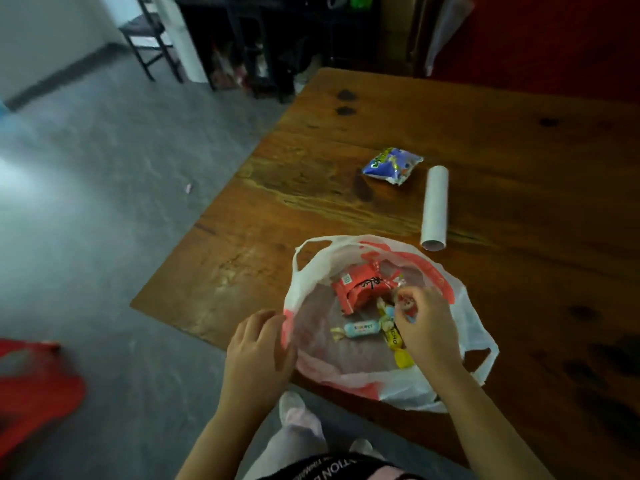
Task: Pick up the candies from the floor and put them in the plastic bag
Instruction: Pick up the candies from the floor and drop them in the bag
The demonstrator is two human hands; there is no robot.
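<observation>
My left hand (258, 344) grips the nine o'clock rim of the plastic bag (462, 306) on the table (519, 150); my right hand (427, 323) pinches a candy (403, 301) inside its mouth. Drop-in step, I judge. Next: let go, then check the pink scrap (188, 187) at ten o'clock on the floor (104, 202).

the right hand (427, 327) covers part of the candies (358, 330) inside the plastic bag (464, 317). the yellow candy (403, 359) shows only at its near end. the right fingertips pinch a small object (403, 301), which is blurred and probably a candy. whether the left hand (258, 344) grips the bag rim or only rests on it cannot be told. a pink speck (188, 187) on the floor (104, 237) is too small to identify. a red item (34, 386) is blurred and cut off by the left edge.
</observation>
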